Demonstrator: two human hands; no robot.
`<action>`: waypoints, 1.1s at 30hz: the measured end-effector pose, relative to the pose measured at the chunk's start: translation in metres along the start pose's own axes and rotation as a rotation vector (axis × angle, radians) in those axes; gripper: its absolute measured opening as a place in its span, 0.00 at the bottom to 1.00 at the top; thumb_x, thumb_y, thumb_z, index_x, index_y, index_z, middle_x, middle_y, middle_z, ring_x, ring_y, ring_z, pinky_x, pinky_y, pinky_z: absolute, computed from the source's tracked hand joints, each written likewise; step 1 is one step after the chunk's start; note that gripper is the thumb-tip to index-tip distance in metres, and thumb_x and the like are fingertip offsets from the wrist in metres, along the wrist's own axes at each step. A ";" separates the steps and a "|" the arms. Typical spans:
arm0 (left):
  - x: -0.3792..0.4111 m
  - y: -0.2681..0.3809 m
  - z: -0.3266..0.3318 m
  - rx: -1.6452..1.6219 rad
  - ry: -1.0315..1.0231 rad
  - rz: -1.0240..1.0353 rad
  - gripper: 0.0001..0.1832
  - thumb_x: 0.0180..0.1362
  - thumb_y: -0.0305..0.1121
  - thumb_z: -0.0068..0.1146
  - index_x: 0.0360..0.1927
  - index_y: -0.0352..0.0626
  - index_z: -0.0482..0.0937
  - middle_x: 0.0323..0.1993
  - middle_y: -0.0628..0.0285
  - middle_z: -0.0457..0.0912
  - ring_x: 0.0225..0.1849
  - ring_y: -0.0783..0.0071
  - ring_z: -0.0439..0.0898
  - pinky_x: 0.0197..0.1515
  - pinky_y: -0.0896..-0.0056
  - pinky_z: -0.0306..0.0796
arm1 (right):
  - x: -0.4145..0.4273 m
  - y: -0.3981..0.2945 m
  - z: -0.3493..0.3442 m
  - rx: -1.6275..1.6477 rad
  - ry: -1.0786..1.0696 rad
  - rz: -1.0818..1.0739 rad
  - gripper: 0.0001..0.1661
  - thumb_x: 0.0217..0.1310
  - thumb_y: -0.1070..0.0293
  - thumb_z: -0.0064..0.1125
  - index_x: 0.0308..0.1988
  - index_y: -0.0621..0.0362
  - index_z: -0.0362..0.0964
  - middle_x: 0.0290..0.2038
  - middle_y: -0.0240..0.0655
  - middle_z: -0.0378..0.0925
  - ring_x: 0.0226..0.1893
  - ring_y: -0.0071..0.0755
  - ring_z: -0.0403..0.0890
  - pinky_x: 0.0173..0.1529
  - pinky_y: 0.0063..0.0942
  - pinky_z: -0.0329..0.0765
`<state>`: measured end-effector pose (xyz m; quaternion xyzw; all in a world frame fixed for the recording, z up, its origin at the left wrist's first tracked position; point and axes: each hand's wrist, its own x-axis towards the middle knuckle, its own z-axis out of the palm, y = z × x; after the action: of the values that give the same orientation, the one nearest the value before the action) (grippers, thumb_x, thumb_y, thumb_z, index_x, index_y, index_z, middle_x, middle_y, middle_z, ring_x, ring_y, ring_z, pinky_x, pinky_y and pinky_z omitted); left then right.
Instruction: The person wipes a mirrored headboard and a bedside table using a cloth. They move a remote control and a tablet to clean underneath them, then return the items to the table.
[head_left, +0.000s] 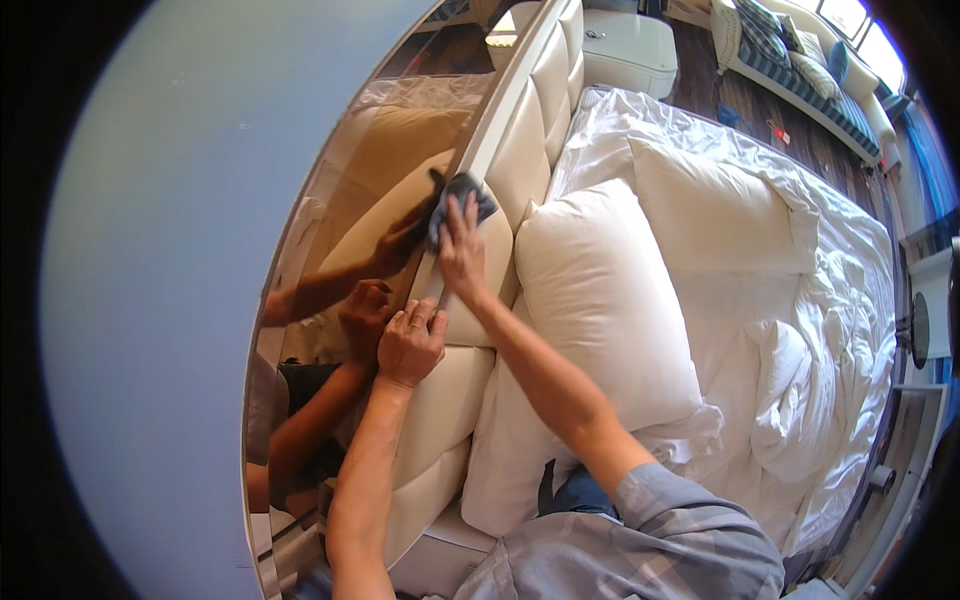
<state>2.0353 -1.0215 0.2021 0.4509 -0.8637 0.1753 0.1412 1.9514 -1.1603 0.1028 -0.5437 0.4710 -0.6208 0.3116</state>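
Under the fingers of my right hand (463, 247) is a dark grey cloth (461, 202), pressed on the top rail (491, 127) of the headboard. My left hand (411, 341) rests lower down on the same rail, its fingers curled over the edge and no object seen in it. The headboard's padded cream panels (517, 150) lie to the right of the rail. On the left, a dark glossy mirror-like panel (405, 112) reflects both hands and the cloth.
White pillows (600, 300) and a rumpled white duvet (847, 322) lie on the bed beside the headboard. A white nightstand (630, 49) stands beyond it. A striped sofa (810, 82) with cushions is at the upper right. A pale blue wall (165, 300) fills the left.
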 end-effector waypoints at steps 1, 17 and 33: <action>0.000 0.000 0.000 -0.016 -0.004 -0.007 0.01 0.56 0.22 0.58 0.32 0.39 0.78 0.39 0.57 0.78 0.39 0.57 0.80 0.38 0.58 0.77 | -0.027 -0.006 -0.003 0.077 -0.011 -0.045 0.31 0.68 0.70 0.55 0.69 0.54 0.64 0.74 0.59 0.54 0.73 0.72 0.54 0.71 0.47 0.64; 0.003 0.000 0.004 0.135 -0.143 -0.073 0.04 0.50 0.24 0.59 0.27 0.43 0.75 0.39 0.61 0.77 0.38 0.59 0.78 0.35 0.61 0.76 | -0.015 0.046 0.002 -0.163 0.105 0.201 0.31 0.72 0.65 0.48 0.72 0.53 0.60 0.76 0.55 0.49 0.74 0.72 0.51 0.76 0.52 0.53; 0.005 0.000 0.008 0.173 -0.192 -0.082 0.04 0.45 0.23 0.59 0.26 0.44 0.77 0.41 0.65 0.78 0.38 0.62 0.77 0.36 0.65 0.76 | -0.057 0.241 0.003 0.227 0.072 0.757 0.30 0.80 0.59 0.31 0.73 0.59 0.55 0.73 0.45 0.60 0.73 0.45 0.60 0.77 0.34 0.55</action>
<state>2.0320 -1.0292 0.1969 0.5111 -0.8356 0.1995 0.0256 1.9361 -1.1973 -0.1411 -0.2719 0.5770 -0.5288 0.5599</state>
